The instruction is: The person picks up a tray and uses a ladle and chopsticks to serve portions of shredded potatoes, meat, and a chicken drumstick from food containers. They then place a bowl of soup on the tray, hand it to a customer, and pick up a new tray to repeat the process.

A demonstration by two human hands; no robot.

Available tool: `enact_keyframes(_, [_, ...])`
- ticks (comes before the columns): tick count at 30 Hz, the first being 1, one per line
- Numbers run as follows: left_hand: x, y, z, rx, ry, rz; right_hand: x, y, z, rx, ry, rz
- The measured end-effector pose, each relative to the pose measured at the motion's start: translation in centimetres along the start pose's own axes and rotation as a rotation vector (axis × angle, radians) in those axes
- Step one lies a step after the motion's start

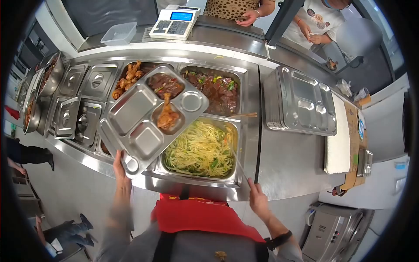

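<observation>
My left hand (121, 168) grips the lower left corner of a steel compartment tray (131, 109), tilted above the serving counter. A fried drumstick (167, 114) lies in one compartment and a dark red-brown dish (165, 85) fills another; the other compartments hold no food. My right hand (257, 197) is closed round the handle of a thin serving utensil (241, 167). Its far end reaches into the pan of shredded yellow-green vegetables (200, 150), where the tip is hidden. Behind that pan is one of dark meat pieces (218, 94), with a wooden-coloured handle (244, 115) at its edge.
Stacked steel trays (301, 100) stand right of the pans. Lidded pans (99, 81) and a pan of drumsticks (128, 78) lie left. A scale (174, 24) and a plastic box (119, 34) sit on the back ledge. Two people stand beyond it; others are at far left.
</observation>
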State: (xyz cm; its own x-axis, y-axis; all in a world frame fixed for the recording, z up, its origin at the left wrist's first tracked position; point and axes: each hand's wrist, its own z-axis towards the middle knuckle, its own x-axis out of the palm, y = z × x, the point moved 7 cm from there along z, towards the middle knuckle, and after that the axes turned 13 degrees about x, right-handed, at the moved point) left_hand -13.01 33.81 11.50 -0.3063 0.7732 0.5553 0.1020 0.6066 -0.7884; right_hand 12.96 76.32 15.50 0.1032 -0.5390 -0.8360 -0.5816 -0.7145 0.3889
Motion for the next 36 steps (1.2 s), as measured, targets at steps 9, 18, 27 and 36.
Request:
enact_keyframes(9, [-7.9, -2.1, -0.4, 0.061, -0.061, 0.017, -1.1, 8.7, 18.5, -0.171, -0.102, 0.326])
enact_keyframes(18, [-7.0, -1.4, -2.5, -0.011, -0.177, 0.045, 0.8, 10.9, 17.0, 0.433, 0.703, 1.236])
enact_keyframes(27, [-5.4, 2.5, 1.0, -0.071, -0.075, 0.02, -1.7, 7.2, 14.3, 0.415, 0.545, 1.356])
enact_keyframes(36, [3.0, 6.5, 3.0, -0.176, 0.073, -0.146, -9.4, 11.4, 4.9, 0.346, 0.615, 1.268])
